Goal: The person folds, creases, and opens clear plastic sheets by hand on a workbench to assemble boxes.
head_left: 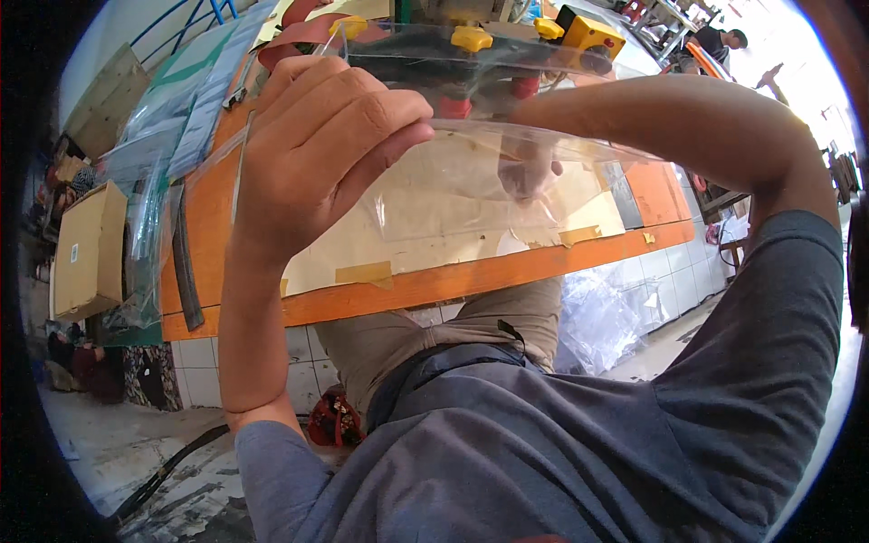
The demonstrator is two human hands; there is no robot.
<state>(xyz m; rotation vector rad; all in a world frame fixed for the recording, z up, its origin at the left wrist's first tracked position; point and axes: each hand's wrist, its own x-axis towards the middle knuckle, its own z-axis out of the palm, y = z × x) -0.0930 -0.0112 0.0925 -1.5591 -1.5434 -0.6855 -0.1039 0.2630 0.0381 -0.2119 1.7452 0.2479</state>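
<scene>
The left hand (326, 136) is curled shut on the clear plastic sheet (434, 195), held above the orange table (489, 281); the right hand (528, 174), apart behind it, shows no readable grip; even, light tension should limit creasing.

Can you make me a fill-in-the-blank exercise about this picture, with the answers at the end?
1. The hand plainly seen through the clear plastic sheet is the person's ____ one.
2. The front edge of the table is coloured ____.
3. The cardboard box is to the ____ of the left hand.
4. The knobs beyond the hands are coloured ____.

Missing words: right; orange; left; yellow.
</scene>
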